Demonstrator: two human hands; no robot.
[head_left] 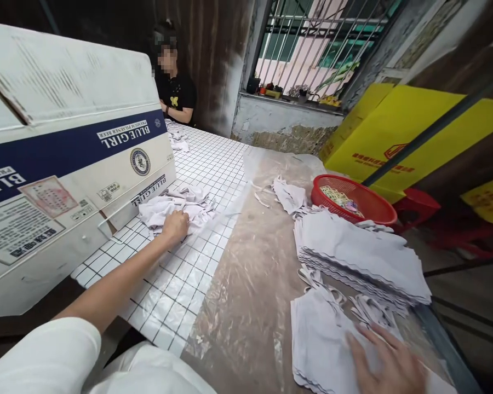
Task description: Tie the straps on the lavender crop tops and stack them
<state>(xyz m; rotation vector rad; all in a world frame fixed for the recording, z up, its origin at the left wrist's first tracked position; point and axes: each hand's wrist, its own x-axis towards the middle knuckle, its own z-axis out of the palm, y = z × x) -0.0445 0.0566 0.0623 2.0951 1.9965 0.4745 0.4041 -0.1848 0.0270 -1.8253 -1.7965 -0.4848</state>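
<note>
My left hand (176, 227) is closed at the near side of a crumpled heap of pale lilac-white cloth pieces (152, 210), its fingers curled into the cloth. The heap lies on the white grid-patterned tabletop against the carton. At the lower right, my right hand (388, 361), slightly blurred, rests with spread fingers on a stack of flat pale cloth pieces (320, 334) with thin straps at the top. Behind that stack lies a thicker pile of similar cloth pieces (353, 241). A loose cloth piece with straps (290, 194) lies farther back.
A large white and blue beer carton (78, 142) stands at the left. Clear plastic sheeting (238, 284) covers part of the table. A red basket (365, 205) holds small patterned pieces. Another person (181, 96) sits at the far end; yellow panels (411, 131) stand right.
</note>
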